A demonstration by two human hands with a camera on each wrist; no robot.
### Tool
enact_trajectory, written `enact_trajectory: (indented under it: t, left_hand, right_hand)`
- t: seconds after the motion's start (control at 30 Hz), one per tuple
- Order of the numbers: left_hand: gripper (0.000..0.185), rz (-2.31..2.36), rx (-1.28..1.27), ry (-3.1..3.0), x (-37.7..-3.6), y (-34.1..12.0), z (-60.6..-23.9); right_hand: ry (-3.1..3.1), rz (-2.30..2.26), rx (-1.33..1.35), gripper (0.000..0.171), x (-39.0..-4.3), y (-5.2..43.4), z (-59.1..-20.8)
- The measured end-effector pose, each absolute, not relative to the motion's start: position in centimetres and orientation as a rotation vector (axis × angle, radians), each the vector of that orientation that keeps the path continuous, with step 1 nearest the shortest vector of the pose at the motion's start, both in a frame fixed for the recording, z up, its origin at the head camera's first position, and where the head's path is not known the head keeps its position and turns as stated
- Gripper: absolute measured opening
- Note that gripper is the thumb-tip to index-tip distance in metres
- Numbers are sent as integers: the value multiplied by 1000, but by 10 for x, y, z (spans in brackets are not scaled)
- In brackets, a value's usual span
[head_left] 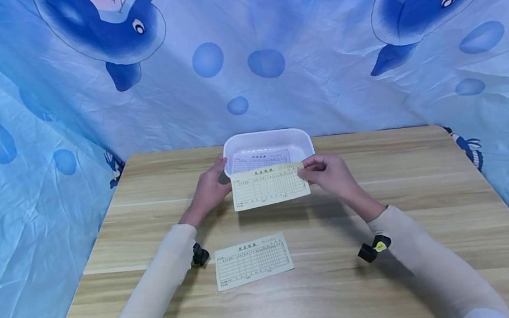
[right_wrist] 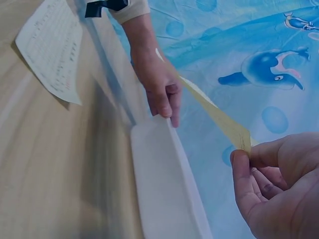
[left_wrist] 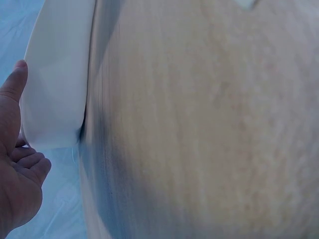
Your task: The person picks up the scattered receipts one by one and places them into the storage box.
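My right hand [head_left: 331, 173] pinches the right end of a pale yellow printed form slip [head_left: 271, 193] between thumb and fingertips. The slip hangs above the near side of a white plastic tray [head_left: 302, 142] and covers part of it in the head view. With its thumb and fingers at the rim, my left hand [head_left: 211, 189] grips the tray's left end; the left wrist view shows the thumb along the tray wall [left_wrist: 57, 74]. Inside the tray lies a printed slip [head_left: 262, 159] with a pinkish-white tint, its lower part hidden.
Another pale yellow form slip [head_left: 253, 261] lies flat on the wooden table [head_left: 321, 306], between the two forearms. A blue curtain [head_left: 325, 95] with dolphins hangs right behind the table's back edge and along both sides.
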State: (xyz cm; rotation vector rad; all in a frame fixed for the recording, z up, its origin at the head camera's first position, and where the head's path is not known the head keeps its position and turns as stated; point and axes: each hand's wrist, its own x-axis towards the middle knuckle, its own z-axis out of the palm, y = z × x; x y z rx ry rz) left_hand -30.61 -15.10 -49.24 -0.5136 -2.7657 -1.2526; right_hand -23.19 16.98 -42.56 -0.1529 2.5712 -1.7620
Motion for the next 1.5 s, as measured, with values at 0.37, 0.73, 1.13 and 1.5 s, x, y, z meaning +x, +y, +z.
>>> enact_trajectory:
  t: [0.37, 0.73, 1.13, 1.5]
  left_hand:
    - [79, -1247, -521, -2757, -305, -152, -491]
    - [84, -1249, -510, -2776, -306, -153, -493]
    - [100, -1275, -509, -2786, -305, -153, -493]
    - [99, -1247, -498, -2794, -305, -152, -493]
  right_hand:
    - [2614, -1776, -205, 29, -247, 171, -410]
    - [2587, -1860, -205, 27, -265, 167, -400]
    - [2587, -1905, -88, 27, -297, 165, -397]
    - [2591, -1909, 30, 25, -322, 160, -412]
